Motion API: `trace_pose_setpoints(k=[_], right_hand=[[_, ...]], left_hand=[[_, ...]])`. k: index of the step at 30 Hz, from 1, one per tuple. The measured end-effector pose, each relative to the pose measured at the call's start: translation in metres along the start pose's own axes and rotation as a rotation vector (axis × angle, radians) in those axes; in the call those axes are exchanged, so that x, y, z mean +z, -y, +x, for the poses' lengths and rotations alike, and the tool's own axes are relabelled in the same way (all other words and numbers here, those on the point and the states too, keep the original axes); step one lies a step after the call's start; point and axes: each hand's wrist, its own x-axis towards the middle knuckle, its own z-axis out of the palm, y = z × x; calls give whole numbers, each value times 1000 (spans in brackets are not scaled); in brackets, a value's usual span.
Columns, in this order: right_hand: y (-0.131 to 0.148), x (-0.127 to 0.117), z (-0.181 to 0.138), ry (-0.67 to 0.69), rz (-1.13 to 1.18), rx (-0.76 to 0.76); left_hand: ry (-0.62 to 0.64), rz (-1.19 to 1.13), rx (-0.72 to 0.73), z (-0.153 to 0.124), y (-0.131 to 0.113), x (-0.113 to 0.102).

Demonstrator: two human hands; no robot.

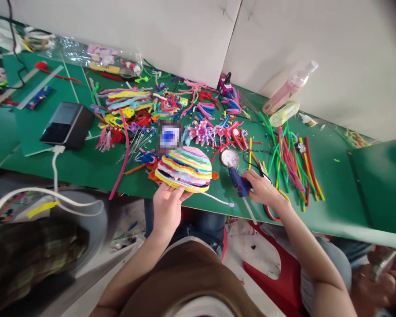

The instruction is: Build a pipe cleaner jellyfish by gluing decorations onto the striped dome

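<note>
My left hand [167, 208] grips the lower edge of a striped dome of fuzzy pipe cleaners [186, 165], in pink, yellow, blue, white and other colours. Along its lower rim runs a string of white beads [214, 198], whose free end sticks out to the right with a pale purple tip. Orange loops show at both sides of the dome. My right hand [262, 188] is closed around a blue hot glue gun [238, 181], with a clear glue stick [250, 211] coming out of its back. The gun's nozzle is at a small round red-rimmed dish [229, 157].
Green, pink, red and yellow pipe cleaners [288, 163] lie right of my right hand. Behind the dome are a pink flower [201, 131] and bundled pipe cleaners [128, 100]. A black box [67, 123] with a white cable stands left. Pink bottle [288, 88] leans on the wall.
</note>
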Motion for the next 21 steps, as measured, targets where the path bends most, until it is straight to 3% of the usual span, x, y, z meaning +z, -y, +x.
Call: trace_pose_setpoints(k=[3, 7, 9, 15, 21], right_hand=[[-1, -10, -1, -173, 222, -104], [21, -24, 2, -410, 374, -32], [41, -31, 4, -465, 450, -26], [96, -48, 17, -308, 577, -186], [113, -50, 31, -269, 510, -272]], left_hand=[[39, -42, -12, 0, 0, -2], [76, -62, -23, -3, -2, -3], [61, -33, -29, -5, -3, -2], [70, 1, -27, -9, -2, -3], [125, 0, -6, -13, 7, -9]])
